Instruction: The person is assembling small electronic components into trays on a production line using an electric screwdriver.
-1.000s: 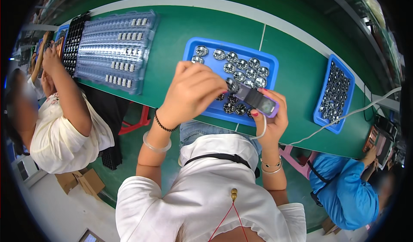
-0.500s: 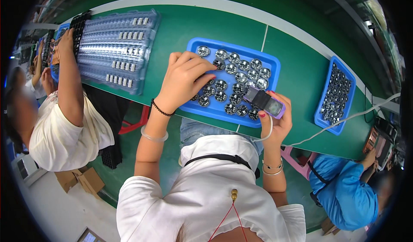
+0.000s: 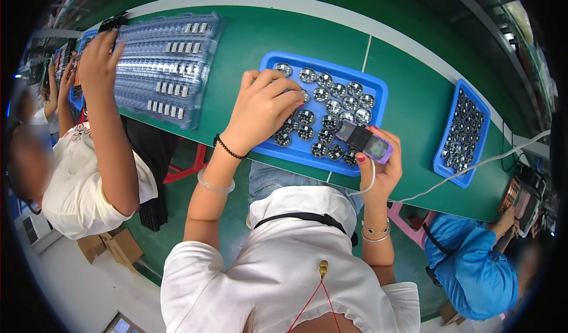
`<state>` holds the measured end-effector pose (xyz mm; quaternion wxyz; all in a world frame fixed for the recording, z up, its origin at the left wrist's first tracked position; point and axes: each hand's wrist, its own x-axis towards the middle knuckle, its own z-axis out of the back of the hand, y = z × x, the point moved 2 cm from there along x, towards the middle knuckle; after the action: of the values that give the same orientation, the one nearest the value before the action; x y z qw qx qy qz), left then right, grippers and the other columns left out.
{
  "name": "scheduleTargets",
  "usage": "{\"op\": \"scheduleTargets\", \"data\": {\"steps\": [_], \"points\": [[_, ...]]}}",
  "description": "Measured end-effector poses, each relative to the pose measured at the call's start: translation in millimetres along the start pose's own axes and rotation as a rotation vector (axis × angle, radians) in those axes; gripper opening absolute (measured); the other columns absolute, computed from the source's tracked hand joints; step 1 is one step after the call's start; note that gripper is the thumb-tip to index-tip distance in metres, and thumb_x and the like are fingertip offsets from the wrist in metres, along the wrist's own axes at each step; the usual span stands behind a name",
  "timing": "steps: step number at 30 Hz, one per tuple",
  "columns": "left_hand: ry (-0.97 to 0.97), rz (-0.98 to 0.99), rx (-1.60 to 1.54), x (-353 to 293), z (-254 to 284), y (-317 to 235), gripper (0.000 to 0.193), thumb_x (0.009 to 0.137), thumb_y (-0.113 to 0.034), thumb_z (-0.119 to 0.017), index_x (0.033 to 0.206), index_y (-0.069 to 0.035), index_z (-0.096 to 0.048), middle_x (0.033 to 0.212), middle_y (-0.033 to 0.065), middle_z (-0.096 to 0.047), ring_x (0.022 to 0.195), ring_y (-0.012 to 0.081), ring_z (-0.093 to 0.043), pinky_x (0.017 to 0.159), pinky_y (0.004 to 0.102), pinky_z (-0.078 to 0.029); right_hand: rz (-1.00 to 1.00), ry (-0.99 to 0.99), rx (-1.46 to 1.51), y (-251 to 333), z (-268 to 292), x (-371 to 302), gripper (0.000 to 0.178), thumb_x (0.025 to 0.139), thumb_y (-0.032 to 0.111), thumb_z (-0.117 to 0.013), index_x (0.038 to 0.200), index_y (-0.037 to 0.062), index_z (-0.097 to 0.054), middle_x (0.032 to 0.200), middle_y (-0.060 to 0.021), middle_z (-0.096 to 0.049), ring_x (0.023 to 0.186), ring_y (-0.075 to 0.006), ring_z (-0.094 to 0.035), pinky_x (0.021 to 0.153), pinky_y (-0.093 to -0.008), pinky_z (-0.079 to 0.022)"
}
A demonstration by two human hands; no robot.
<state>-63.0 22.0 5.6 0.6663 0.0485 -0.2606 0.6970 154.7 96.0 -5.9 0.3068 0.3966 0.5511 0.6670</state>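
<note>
In front of me a blue tray [image 3: 383, 96] holds several round black-and-silver parts [image 3: 333, 106], like small circuit discs. My left hand [image 3: 263, 105] is over the tray's left side, fingers bent and fingertips closed at one round part [image 3: 305, 95] that they partly cover. My right hand [image 3: 381, 167], at the tray's near right corner, grips a small purple handheld device [image 3: 377, 148] with a dark band across it. The device's dark end hangs over the parts, hiding some. A white cable [image 3: 371, 182] runs down from it past my fingers.
Clear plastic trays [image 3: 160, 67] with rows of small silver pieces lie on the green table to the left. A second blue tray [image 3: 438, 162] of round parts stands at right, a pale cable [image 3: 473, 170] crossing near it. Co-workers sit on both sides [image 3: 89, 173], [image 3: 473, 262].
My left fingertips have drawn together at the round part, and the hand has shifted slightly right. My right hand stays put with the device. The left co-worker's arm has risen over the clear trays.
</note>
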Motion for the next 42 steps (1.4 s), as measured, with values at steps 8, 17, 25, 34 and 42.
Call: {"op": "scheduleTargets", "data": {"steps": [8,17,25,34,42], "points": [[-0.045,0.124,-0.028,1,7,8,0.022,0.072,-0.02,-0.072,0.092,-0.017,-0.065,0.093,-0.0034,-0.06,0.089,0.0167,-0.053,0.079,0.0333,-0.035,0.01,0.057,-0.005,-3,-1,0,0.044,0.078,0.017,-0.074,0.112,-0.0034,-0.056,0.112,-0.0121,-0.053,0.103,-0.0191,-0.054,0.089,-0.0294,-0.043],[0.045,0.097,0.043,-3,19,25,0.011,0.073,-0.011,-0.069,0.084,-0.013,-0.068,0.085,-0.0024,-0.06,0.086,0.0174,-0.053,0.077,0.0325,-0.035,0.074,0.132,-0.025,5,-7,8,0.043,0.076,0.009,-0.074,0.113,-0.0026,-0.056,0.11,-0.0117,-0.053,0.102,-0.0194,-0.054,0.088,-0.0288,-0.044],[0.022,-0.164,-0.008,7,30,-33,0.017,0.069,-0.013,-0.063,0.086,-0.015,-0.067,0.086,-0.0039,-0.061,0.085,0.0147,-0.055,0.079,0.0339,-0.037,0.169,0.228,-0.169,11,-15,20,0.044,0.073,0.005,-0.076,0.112,-0.0023,-0.058,0.109,-0.0112,-0.053,0.099,-0.019,-0.055,0.085,-0.0274,-0.046],[0.003,-0.143,-0.184,4,33,-38,0.018,0.07,-0.015,-0.072,0.086,-0.015,-0.066,0.085,-0.0052,-0.061,0.082,0.0149,-0.056,0.078,0.0331,-0.035,0.171,0.229,-0.165,6,-10,14,0.044,0.073,0.009,-0.076,0.112,-0.002,-0.058,0.107,-0.0106,-0.053,0.097,-0.0179,-0.055,0.082,-0.0268,-0.046],[-0.06,0.085,0.004,0,23,10,0.008,0.073,-0.012,-0.07,0.08,-0.013,-0.067,0.08,-0.0035,-0.063,0.08,0.0156,-0.056,0.076,0.033,-0.033,-0.039,-0.084,0.086,1,-2,7,0.049,0.08,0.024,-0.073,0.114,-0.0047,-0.054,0.115,-0.0118,-0.054,0.105,-0.0195,-0.054,0.092,-0.0308,-0.042]]}}
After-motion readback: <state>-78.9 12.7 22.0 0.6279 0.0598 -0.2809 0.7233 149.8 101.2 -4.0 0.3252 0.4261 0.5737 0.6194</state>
